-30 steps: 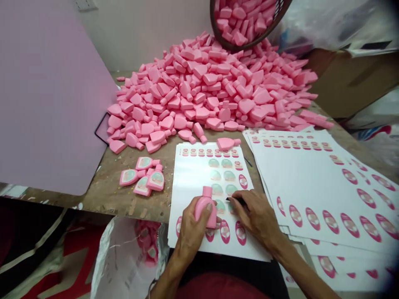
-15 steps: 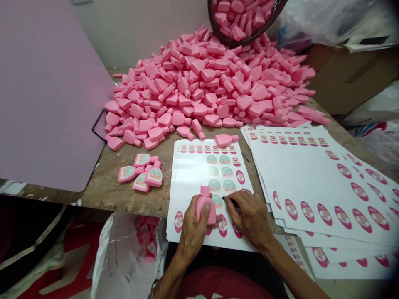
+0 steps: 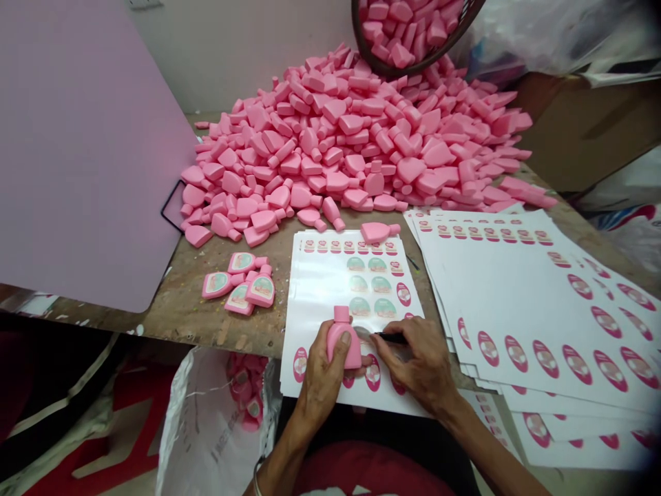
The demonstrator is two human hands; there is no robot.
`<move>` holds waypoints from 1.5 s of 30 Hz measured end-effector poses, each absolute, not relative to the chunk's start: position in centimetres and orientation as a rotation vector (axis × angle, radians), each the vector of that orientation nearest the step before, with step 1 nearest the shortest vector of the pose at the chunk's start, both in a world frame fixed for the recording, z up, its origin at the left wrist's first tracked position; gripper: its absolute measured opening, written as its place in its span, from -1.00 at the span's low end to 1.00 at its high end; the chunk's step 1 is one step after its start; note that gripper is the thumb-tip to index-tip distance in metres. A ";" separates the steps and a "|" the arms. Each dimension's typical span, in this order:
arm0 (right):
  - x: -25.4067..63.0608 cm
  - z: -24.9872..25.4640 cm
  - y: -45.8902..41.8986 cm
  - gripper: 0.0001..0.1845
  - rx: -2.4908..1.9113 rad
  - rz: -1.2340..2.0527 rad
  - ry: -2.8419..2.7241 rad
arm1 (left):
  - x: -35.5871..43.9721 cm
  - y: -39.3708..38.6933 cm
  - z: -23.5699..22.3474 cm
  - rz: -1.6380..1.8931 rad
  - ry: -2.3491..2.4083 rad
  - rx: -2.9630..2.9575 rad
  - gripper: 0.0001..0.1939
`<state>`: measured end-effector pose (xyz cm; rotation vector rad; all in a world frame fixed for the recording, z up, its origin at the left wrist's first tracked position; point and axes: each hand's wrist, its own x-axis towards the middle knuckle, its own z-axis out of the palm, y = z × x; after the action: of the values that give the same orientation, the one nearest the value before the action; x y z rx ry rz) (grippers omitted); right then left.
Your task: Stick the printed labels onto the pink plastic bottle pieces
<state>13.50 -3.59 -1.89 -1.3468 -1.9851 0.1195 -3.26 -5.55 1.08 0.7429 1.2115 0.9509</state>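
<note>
Flat pink plastic bottle [image 3: 343,348] was found gripped in the person's left hand [image 3: 321,379], fingers wrapped around its body and thumb across its face, with the neck pointing away from the person. It was held directly above the lower part of a white label sheet [image 3: 330,289]; contact with the sheet could not be confirmed. Right hand [image 3: 421,365] was closed on a slender black-handled tool [image 3: 393,338], exact type undetermined, with the tip just beside the bottle. A pale, shiny scrap [image 3: 362,333] lay at the tip, too small to identify.

Sheet carried small pink labels along the top, round green-and-pink labels in the middle and pink ovals near the lower edge. Further printed white sheets [image 3: 516,275] lay overlapped to its right. One loose pink bottle [image 3: 376,233] rested at its top edge.

Large heap of unlabelled pink bottles [image 3: 335,145] occupied the rear of a worn wooden table [image 3: 180,310], beneath a tilted brown woven basket [image 3: 392,65] filled with the same bottles. Small group of labelled bottles [image 3: 245,286] lay left of the sheet, beside a lilac board [image 3: 87,151]. White plastic sack [image 3: 206,413] stood below the table edge, with pink bottles [image 3: 246,393] inside.
</note>
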 end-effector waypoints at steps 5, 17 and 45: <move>14.3 -0.4 -3.3 -0.80 -1.524 0.602 -1.618 | -3.6 -5.8 1.3 0.994 1.120 0.654 -0.54; 11.9 3.2 -3.4 -0.72 -1.459 1.040 -1.586 | -3.0 -5.5 2.8 1.106 0.936 0.417 -0.40; 12.6 2.7 -2.4 -0.56 -1.528 0.448 -1.844 | -4.1 -5.8 2.8 1.035 0.808 0.653 -0.68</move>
<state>12.58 -2.43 2.67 -1.5280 -1.8442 0.4477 -4.10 -5.78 2.80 0.6529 0.8084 1.0349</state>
